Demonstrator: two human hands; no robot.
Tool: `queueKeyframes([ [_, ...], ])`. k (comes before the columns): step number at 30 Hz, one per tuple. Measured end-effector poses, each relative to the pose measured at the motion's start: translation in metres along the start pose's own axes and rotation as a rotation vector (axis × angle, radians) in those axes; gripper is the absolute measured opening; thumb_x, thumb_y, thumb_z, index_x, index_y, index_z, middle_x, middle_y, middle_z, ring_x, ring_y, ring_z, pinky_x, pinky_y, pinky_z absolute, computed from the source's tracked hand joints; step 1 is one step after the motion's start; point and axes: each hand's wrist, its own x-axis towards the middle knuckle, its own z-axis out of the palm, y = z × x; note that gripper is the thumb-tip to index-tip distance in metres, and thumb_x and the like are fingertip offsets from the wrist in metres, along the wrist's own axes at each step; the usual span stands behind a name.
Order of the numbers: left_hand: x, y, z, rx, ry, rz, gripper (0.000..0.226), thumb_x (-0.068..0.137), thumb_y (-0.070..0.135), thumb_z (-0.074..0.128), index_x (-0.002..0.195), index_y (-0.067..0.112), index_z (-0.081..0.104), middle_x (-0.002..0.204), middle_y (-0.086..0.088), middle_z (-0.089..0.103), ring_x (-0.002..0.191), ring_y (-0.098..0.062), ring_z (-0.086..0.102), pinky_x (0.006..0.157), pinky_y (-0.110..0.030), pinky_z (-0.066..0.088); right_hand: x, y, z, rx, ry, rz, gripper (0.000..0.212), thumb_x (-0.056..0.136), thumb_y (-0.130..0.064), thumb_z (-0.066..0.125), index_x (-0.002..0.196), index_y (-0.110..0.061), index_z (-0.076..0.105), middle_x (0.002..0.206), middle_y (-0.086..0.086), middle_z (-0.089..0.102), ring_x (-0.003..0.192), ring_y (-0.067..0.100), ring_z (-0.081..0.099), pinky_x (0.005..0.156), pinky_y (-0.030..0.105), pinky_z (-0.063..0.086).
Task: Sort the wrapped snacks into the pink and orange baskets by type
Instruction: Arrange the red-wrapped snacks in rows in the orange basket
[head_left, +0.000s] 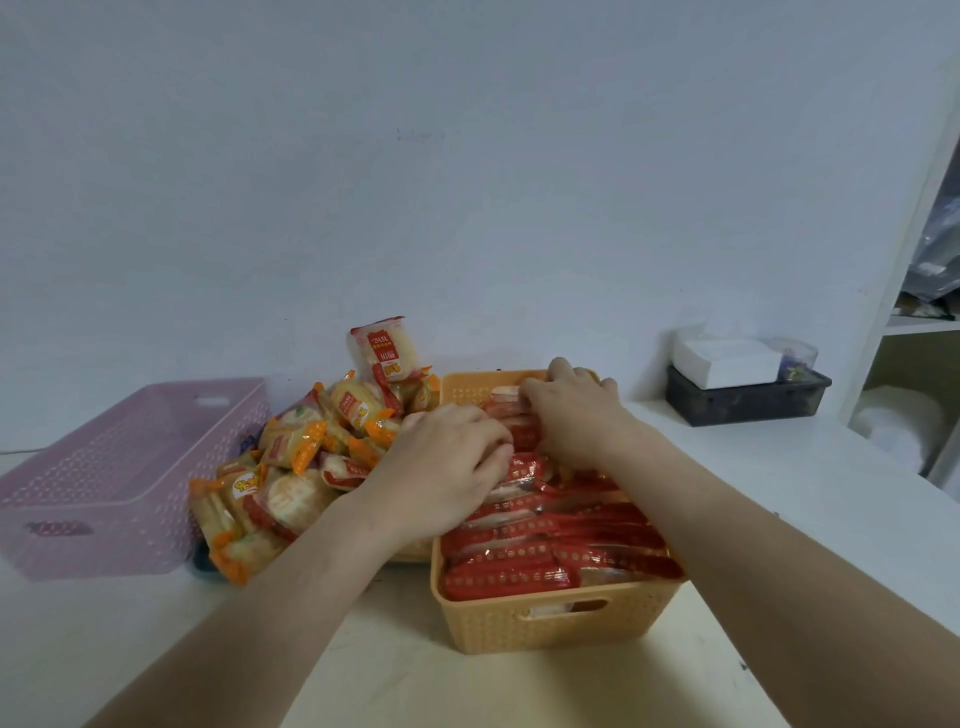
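An orange basket stands in front of me, packed with rows of red-wrapped snacks. Both hands reach into its far half. My left hand has its fingers curled down onto the red packets near the basket's left wall. My right hand grips red packets at the far end, fingers bent over them. A heap of orange-edged wrapped snacks lies between the two baskets. The pink basket sits at the left, and nothing shows inside it.
A dark tray with a white box stands at the back right on the white table. A white shelf unit rises at the far right. The wall runs close behind the baskets.
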Motion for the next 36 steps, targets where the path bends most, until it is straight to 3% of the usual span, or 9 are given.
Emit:
queueKeyframes([
  [4,0.008,-0.004,0.000,-0.045,0.151,-0.038,0.049,0.093,0.040,0.054,0.138,0.024,0.042,0.137,0.006,0.045,0.129,-0.011,0.036,0.109,-0.032,0.032,-0.007,0.002,-0.003,0.286,0.003,-0.152,0.032,0.083,-0.013,0.059,0.114,-0.018,0.051,0.113,0.006,0.056,0.097,0.027,0.058,0.078,0.033,0.043],
  [7,0.016,-0.004,-0.003,0.022,0.034,-0.024,0.062,0.091,0.051,0.051,0.145,0.026,0.033,0.143,0.006,0.044,0.132,-0.014,0.037,0.112,-0.042,0.030,-0.015,0.005,-0.007,0.415,0.065,-0.214,0.027,0.084,-0.016,0.062,0.110,-0.015,0.054,0.091,-0.005,0.058,0.085,0.016,0.054,0.070,0.026,0.036],
  [12,0.007,-0.004,-0.003,0.065,-0.162,-0.024,0.055,0.094,0.061,0.027,0.139,0.032,0.039,0.105,0.014,0.049,0.102,-0.010,0.054,0.094,-0.042,0.044,-0.036,0.007,-0.003,0.565,0.095,-0.222,0.032,0.081,-0.026,0.069,0.110,-0.025,0.056,0.090,-0.012,0.060,0.072,0.000,0.053,0.067,0.022,0.041],
  [20,-0.025,-0.017,-0.020,0.049,-0.195,-0.049,0.042,0.098,0.047,0.038,0.137,0.032,0.042,0.108,0.006,0.052,0.100,-0.015,0.054,0.087,-0.038,0.047,-0.055,-0.027,-0.002,0.663,0.107,-0.234,0.031,0.082,-0.031,0.068,0.110,-0.029,0.055,0.097,-0.005,0.068,0.060,-0.005,0.053,0.076,0.035,0.054],
  [23,-0.041,-0.021,-0.027,0.189,-0.310,-0.093,0.043,0.100,0.044,0.033,0.142,0.033,0.032,0.117,0.006,0.049,0.108,-0.017,0.051,0.093,-0.041,0.042,-0.060,-0.036,-0.010,0.770,0.038,-0.246,0.027,0.084,-0.032,0.066,0.110,-0.026,0.062,0.103,-0.007,0.068,0.080,0.003,0.062,0.086,0.031,0.051],
  [27,-0.043,-0.016,-0.032,0.279,-0.441,-0.118,0.048,0.099,0.054,0.018,0.139,0.035,0.037,0.129,0.012,0.049,0.124,-0.010,0.043,0.108,-0.045,0.024,-0.060,-0.012,-0.041,0.335,0.143,-0.159,0.031,0.088,-0.037,0.055,0.119,-0.033,0.058,0.123,-0.008,0.062,0.117,0.015,0.052,0.100,0.045,0.041],
  [30,-0.043,-0.017,-0.034,0.260,-0.363,-0.095,0.069,0.088,0.068,0.005,0.133,0.036,0.047,0.128,0.015,0.053,0.126,-0.009,0.042,0.111,-0.048,0.018,-0.061,0.001,-0.054,0.027,-0.123,-0.145,0.052,0.085,-0.050,0.058,0.133,-0.036,0.046,0.135,-0.008,0.053,0.131,0.018,0.037,0.102,0.048,0.032],
  [33,-0.042,-0.010,-0.034,0.244,-0.171,0.038,0.071,0.088,0.067,0.014,0.146,0.031,0.035,0.146,0.013,0.042,0.137,-0.009,0.033,0.115,-0.039,0.018,-0.056,-0.004,-0.050,-0.191,-0.252,-0.196,0.070,0.080,-0.044,0.067,0.141,-0.041,0.033,0.150,-0.008,0.037,0.141,0.022,0.020,0.104,0.052,0.026],
  [36,-0.041,0.000,-0.030,0.181,-0.233,0.076,0.063,0.094,0.062,0.028,0.149,0.029,0.030,0.151,0.011,0.039,0.137,-0.010,0.035,0.113,-0.032,0.028,-0.043,-0.014,-0.039,-0.253,-0.177,-0.271,0.073,0.082,-0.029,0.065,0.143,-0.045,0.028,0.156,-0.005,0.023,0.145,0.025,0.011,0.104,0.055,0.025],
])
